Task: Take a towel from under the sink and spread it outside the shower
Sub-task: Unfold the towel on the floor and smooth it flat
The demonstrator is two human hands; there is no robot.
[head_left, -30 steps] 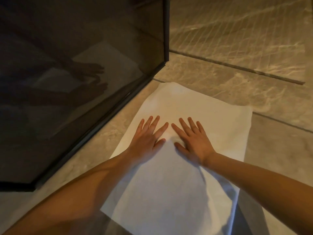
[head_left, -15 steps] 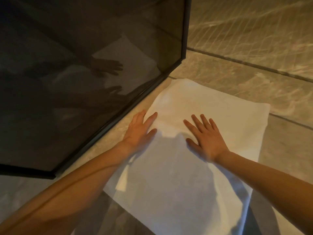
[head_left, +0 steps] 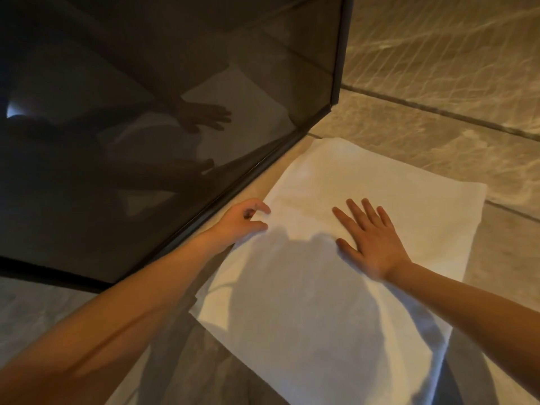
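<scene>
A white towel point(head_left: 344, 293) lies spread flat on the stone floor, just outside the dark glass shower wall point(head_left: 175, 118). My right hand point(head_left: 371, 244) presses flat on the towel's middle with its fingers apart. At the towel's left edge, close to the black bottom frame of the glass point(head_left: 233, 194), my left hand point(head_left: 242, 220) has its fingers curled and its thumb on the cloth. Whether it pinches the edge is not clear. Shadow from my head and arms covers the near half of the towel.
Beige marble floor tiles point(head_left: 438, 106) with dark grout lines stretch beyond and to the right of the towel. The glass panel's vertical corner post point(head_left: 339, 51) stands at the far end. My hands and the towel are reflected in the glass.
My left hand has slid left from the towel's middle to its left edge and curled its fingers. My right hand stays flat. The view has shifted left.
</scene>
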